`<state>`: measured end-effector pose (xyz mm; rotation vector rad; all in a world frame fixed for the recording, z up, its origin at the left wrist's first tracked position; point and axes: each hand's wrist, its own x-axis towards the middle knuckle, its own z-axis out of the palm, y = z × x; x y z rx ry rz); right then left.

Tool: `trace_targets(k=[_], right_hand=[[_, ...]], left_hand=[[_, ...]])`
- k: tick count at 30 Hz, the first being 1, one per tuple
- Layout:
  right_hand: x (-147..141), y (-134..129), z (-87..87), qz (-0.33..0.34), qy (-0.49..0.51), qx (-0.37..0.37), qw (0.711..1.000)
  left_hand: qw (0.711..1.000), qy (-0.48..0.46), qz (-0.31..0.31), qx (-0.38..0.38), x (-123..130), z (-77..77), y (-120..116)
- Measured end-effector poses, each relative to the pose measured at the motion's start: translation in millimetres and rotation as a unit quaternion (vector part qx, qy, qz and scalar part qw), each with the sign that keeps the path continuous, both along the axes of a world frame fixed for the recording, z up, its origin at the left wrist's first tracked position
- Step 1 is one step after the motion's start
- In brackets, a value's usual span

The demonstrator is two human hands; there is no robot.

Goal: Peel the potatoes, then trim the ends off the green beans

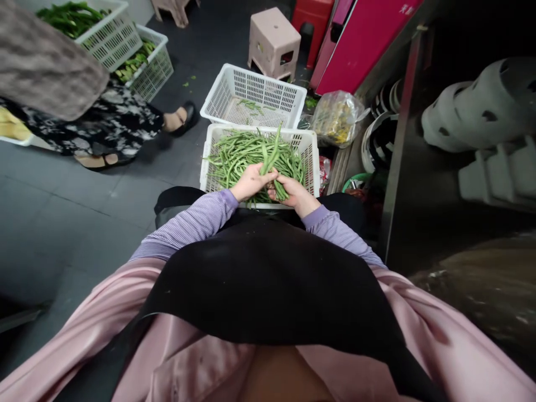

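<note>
In front of me stands a white plastic basket [205,162] heaped with long green beans [234,151]. Over its near side my two hands meet. My left hand [253,181] is closed around a few green beans [271,152] whose ends point up and away from me. My right hand [293,192] is closed too, with a small bunch of green beans [280,190] sticking out under its fingers. Both thumbs are close together, nearly touching. The fingertips are partly hidden behind the beans.
Just beyond is a second white basket [211,100] with a few beans inside. A stool [274,42] stands behind it. To the right are a plastic bag [339,117] and a metal shelf edge [400,139]. A person [117,117] is at left beside stacked vegetable crates [153,72].
</note>
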<state>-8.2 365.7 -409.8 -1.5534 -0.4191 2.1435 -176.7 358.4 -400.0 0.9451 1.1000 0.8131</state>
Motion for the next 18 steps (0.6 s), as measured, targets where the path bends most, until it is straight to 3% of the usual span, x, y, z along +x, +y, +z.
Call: trace_targets(k=[3, 6, 11, 14, 18], right_hand=[[-2, -2, 15.4, -0.001, 0.051, -0.041, 0.998], [0, -3, 28.6, 0.004, 0.073, -0.033, 0.997], [3, -7, 32.7, 0.038, 0.089, -0.039, 0.995], [-3, -14, 27.1, 0.046, 0.068, -0.010, 0.997], [-11, -17, 19.7, -0.016, -0.072, 0.126, 0.989]], left_hand=[[0.998, -0.024, 0.033, -0.041, -8, -1.7, 6], [0.995, -0.057, 0.043, -0.067, -12, 0.2, 4], [0.993, -0.072, 0.063, -0.071, -13, -0.7, 1], [0.998, 0.031, 0.063, 0.002, -17, -10.9, 5], [0.967, 0.224, 0.029, 0.120, -26, -32.4, 15]])
